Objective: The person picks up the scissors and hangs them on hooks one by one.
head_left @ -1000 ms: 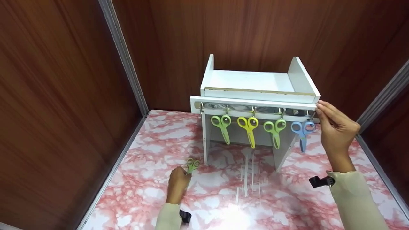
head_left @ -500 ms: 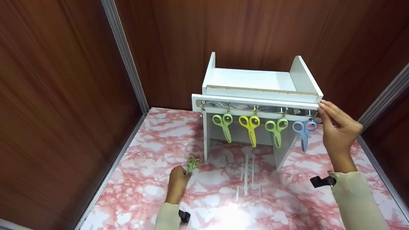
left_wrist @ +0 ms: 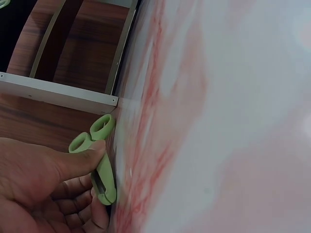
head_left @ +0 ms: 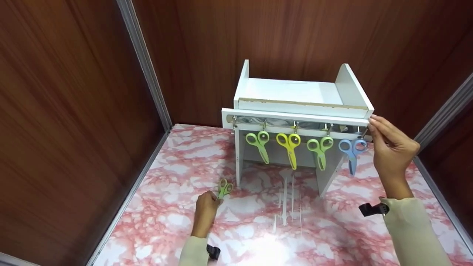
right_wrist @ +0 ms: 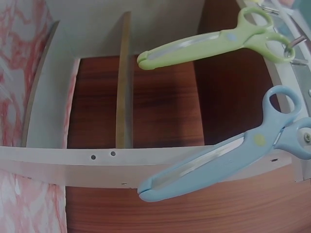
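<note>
My left hand (head_left: 207,210) pinches a pair of green scissors (left_wrist: 103,167) by the blades, low over the table, with the two finger loops pointing away. In the head view these scissors (head_left: 224,189) are just left of the stand's front left leg. At the right end of the white hook rail (head_left: 295,117), my right hand (head_left: 395,149) grips the board between thumb and fingers. From the rail hang light green scissors (head_left: 258,146), yellow scissors (head_left: 290,147), more green scissors (head_left: 320,151) and blue scissors (right_wrist: 218,158). The leftmost hook (head_left: 234,123) bears nothing. No part of my right hand shows in the right wrist view.
The rail sits along the front of a white shelf stand (head_left: 292,90) with raised sides. Beneath is a red-and-white marbled tabletop (head_left: 159,221) with white scuff streaks. Dark wood panels (head_left: 295,33) enclose it at the back and sides.
The green scissors in my left hand have moved very slightly away from me and turned a little. My right hand keeps its grip on the rail. The head view has shifted slightly.
</note>
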Available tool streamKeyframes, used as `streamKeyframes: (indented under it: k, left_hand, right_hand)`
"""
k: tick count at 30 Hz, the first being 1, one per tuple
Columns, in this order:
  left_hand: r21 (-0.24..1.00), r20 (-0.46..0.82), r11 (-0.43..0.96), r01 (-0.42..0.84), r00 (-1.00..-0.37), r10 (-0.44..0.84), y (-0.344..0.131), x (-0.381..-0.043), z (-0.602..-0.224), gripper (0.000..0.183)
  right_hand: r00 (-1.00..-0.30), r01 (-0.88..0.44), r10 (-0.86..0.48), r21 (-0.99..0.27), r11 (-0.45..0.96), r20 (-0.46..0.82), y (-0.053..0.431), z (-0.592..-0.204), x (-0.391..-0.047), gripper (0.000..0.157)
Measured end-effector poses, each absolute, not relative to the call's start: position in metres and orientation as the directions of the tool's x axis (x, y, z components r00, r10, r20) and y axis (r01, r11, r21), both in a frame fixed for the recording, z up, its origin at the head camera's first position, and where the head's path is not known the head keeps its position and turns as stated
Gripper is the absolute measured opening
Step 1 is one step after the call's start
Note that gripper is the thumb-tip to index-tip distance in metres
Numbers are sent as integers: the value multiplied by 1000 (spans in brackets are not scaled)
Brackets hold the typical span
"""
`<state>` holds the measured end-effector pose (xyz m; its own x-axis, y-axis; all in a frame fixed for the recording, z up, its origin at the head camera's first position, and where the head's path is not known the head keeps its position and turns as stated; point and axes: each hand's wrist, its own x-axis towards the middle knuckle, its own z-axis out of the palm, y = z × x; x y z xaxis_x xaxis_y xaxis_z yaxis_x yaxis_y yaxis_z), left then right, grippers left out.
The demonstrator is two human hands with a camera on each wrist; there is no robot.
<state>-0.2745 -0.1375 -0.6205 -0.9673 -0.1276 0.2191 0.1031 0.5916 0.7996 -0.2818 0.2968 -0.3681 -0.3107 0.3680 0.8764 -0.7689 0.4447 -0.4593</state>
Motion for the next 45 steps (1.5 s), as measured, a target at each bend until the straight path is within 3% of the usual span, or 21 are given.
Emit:
streamKeyframes:
  k: [21, 27, 45]
  left_hand:
    - [844, 83, 535, -10, -985, -151, -144, -274, -615, 7]
    - [900, 108, 436, 25, -980, -166, -141, -274, -615, 7]
    - [899, 219, 422, 113, -952, -211, -134, -276, -595, 5]
  right_hand:
    - [-318, -766, 360, -461, 448, 877, 297, -368, -284, 13]
    - [-317, -767, 366, -463, 444, 875, 297, -368, -283, 13]
    - [-307, -757, 353, -452, 471, 884, 297, -368, -283, 14]
